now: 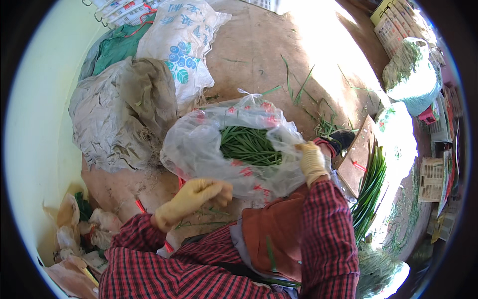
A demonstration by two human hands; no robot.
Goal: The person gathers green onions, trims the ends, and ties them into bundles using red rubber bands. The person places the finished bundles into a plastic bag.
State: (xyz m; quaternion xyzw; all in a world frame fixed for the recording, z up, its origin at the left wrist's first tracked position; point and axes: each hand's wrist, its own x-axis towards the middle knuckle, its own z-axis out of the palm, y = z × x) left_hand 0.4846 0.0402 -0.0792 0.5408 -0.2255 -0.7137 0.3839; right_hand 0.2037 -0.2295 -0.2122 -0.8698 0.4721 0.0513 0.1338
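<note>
A clear plastic bag with red print [254,179] lies on the floor before me, its mouth spread wide. Inside it is a heap of long green leaves, like garlic chives [248,145]. My right hand [313,160], in a pale yellow glove, grips the bag's rim on the right. My left hand [198,198], gloved alike, is at the bag's near left edge with its fingers curled; whether it pinches the plastic cannot be made out. A bundle of the same long leaves [369,190] lies to the right of my right forearm.
On the left stand a crumpled grey-white sack [112,108] and a white woven sack with blueberry print [179,48]. A wooden board [356,157] lies beside my shoe [341,140]. Stray leaves [325,125] litter the floor. Filled bags [410,74] and a plastic crate [431,179] stand at right.
</note>
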